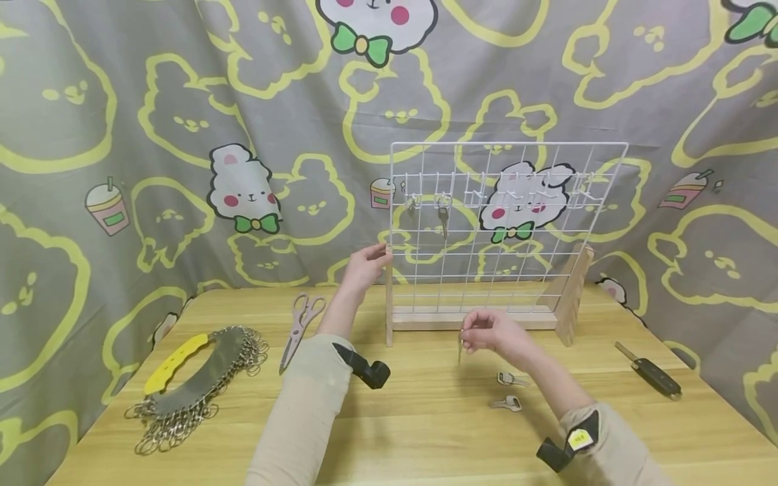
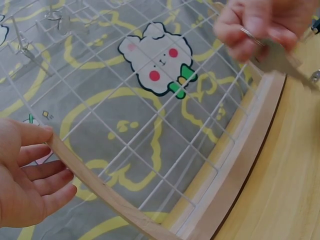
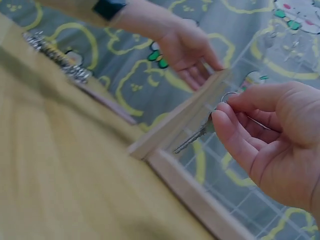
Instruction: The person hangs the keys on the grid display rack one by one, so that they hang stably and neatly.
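Observation:
My right hand [image 1: 497, 334] pinches a key [image 3: 192, 141] by its small metal ring, between thumb and forefinger. The key's blade points down, in front of the rack's wooden base bar [image 1: 474, 320]. At the rack's left end, my left hand [image 1: 365, 268] touches the top of the wooden side post [image 2: 102, 192] with its fingertips, fingers loosely extended. White hooks line the upper part of the wire grid rack [image 1: 510, 143]. On the two leftmost hooks hang a key [image 1: 412, 205] and another key [image 1: 444, 221].
Two loose keys, an upper one [image 1: 512, 379] and a lower one [image 1: 508, 403], lie near my right forearm. A black car key [image 1: 656, 376] is at the right. Scissors [image 1: 296, 329] and a yellow-handled holder [image 1: 177, 363] with many metal rings lie left. A patterned curtain [image 1: 292, 121] stands behind.

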Action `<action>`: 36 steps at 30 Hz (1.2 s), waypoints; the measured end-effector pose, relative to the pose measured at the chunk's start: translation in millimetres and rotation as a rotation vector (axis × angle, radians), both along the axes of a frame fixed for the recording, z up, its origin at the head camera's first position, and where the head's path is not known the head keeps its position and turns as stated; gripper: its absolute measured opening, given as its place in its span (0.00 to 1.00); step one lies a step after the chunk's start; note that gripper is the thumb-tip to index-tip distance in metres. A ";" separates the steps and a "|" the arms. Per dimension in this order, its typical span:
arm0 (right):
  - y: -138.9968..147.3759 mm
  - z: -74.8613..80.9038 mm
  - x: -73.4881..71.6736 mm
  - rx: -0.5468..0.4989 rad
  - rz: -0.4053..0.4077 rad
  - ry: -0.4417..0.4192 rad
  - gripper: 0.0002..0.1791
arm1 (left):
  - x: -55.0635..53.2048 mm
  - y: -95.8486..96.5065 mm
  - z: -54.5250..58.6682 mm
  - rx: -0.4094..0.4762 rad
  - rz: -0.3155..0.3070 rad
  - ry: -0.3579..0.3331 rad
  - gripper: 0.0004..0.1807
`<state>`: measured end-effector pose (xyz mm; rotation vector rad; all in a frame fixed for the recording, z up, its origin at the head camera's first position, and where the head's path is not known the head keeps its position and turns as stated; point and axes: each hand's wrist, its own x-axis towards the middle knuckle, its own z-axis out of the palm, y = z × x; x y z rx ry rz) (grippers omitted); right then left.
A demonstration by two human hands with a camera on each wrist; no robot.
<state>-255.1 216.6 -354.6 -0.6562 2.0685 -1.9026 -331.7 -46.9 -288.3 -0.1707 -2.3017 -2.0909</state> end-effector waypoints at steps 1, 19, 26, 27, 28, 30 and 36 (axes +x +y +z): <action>1.6 4.1 -1.3 -0.001 -0.018 0.001 0.04 | -0.1 0.1 -0.4 0.001 0.000 0.003 0.26; 14.9 96.1 -16.0 -0.176 -0.272 0.119 0.03 | -2.1 1.1 -0.2 0.008 0.010 -0.010 0.25; 10.7 121.8 -20.6 -0.231 -0.333 0.140 0.03 | -1.6 -0.3 0.0 0.010 0.013 -0.005 0.26; 10.2 124.7 -21.5 -0.249 -0.330 0.136 0.03 | -1.7 -0.4 -0.1 0.011 0.012 -0.004 0.26; 9.6 127.1 -22.3 -0.265 -0.332 0.138 0.03 | -1.8 -0.5 -0.2 0.010 0.014 -0.004 0.26; 8.2 131.6 -23.7 -0.289 -0.330 0.142 0.03 | -1.7 -0.5 -0.1 0.009 0.013 -0.005 0.26; 3.9 142.7 -27.6 -0.338 -0.329 0.157 0.04 | -2.4 -0.2 -1.6 0.012 0.003 0.001 0.25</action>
